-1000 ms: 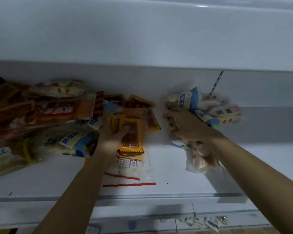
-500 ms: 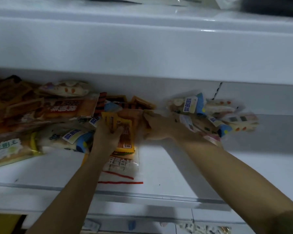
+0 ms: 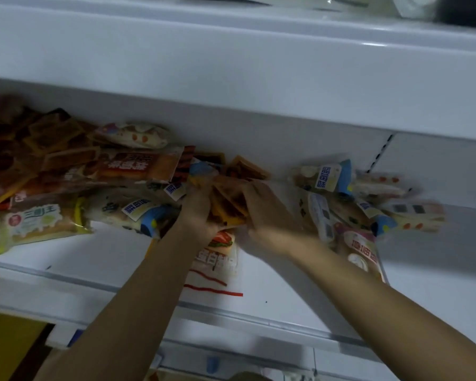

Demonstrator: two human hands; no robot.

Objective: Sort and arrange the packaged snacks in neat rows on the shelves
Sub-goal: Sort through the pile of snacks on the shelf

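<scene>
gathering: both hands meet on a bundle of flat orange packets (image 3: 227, 206) at the middle of the shelf, seemingly to square them into one stack before setting them down in a row.
left hand (image 3: 197, 213): fingers curled round the near-left edge of the orange packets, gripping them; this side seems to serve as the stop against which the bundle is evened.
right hand (image 3: 261, 213): fingers bent over the far-right edge of the same packets, holding them from the opposite side; motion blur hides the fingertips.
sandwich packet (image 3: 220, 254): lies flat just below the two hands, nearer the shelf's front edge, partly hidden by the wrists; its clear end with red stripes points toward the viewer.
left heap (image 3: 66, 182): brown, orange and white-blue packs piled loosely beyond and to the left of the left hand, overlapping; judged not yet sorted.
right heap (image 3: 368, 204): white-blue rolls and cream packs to the right of the right hand, touching one another at odd angles; also judged unsorted.
shelf (image 3: 286, 292): white, smooth board with a raised front lip, bare patch beneath the right forearm.
upper shelf (image 3: 231, 64): white fascia overhanging the hands, shading the back.
room: dim light; a slotted upright at the back wall, up and right of the right hand; yellow panel below left.
</scene>
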